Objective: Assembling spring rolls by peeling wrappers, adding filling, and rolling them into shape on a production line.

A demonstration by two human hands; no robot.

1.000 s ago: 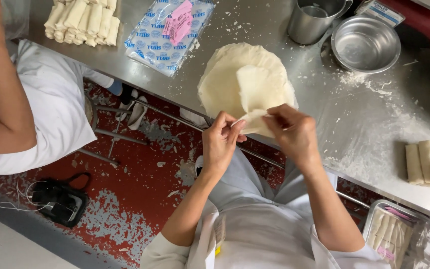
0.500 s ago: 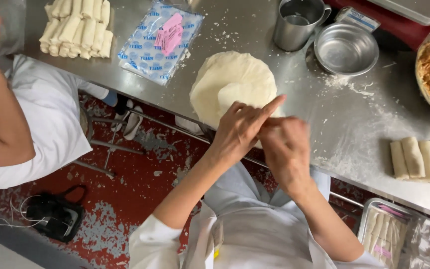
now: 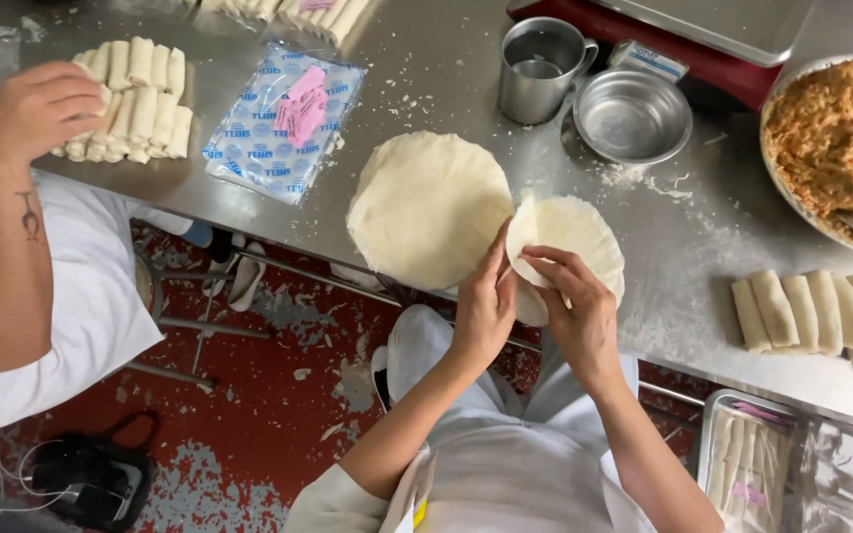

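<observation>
Steel bench (image 3: 426,79), floured, over a red worn floor (image 3: 278,395).

Near edge, middle: left hand (image 3: 483,308) and right hand (image 3: 575,316), both pinching one thin round wrapper (image 3: 570,237), fingertips closed on its near rim, sheet partly lifted and folded at that side. Judged very light, limp, easily torn; best taken at the rim with fingertips of both hands, peeled slowly, never pulled from the centre.

Just beside, toward the left: wrapper stack (image 3: 428,207), overhanging the near edge, touching the single sheet.

Right near edge: row of finished rolls (image 3: 816,311). Below the bench, near right: tray of rolls (image 3: 792,464) under film.

Left side: another person's hand (image 3: 37,109) resting on a second batch of rolls (image 3: 135,99); beside it a sealed wrapper packet (image 3: 283,118), blue print, pink label.

Far side: steel mug (image 3: 537,69), empty steel bowl (image 3: 631,114), and at the far right edge a large bowl of shredded filling (image 3: 836,138) with a spoon in it.
</observation>
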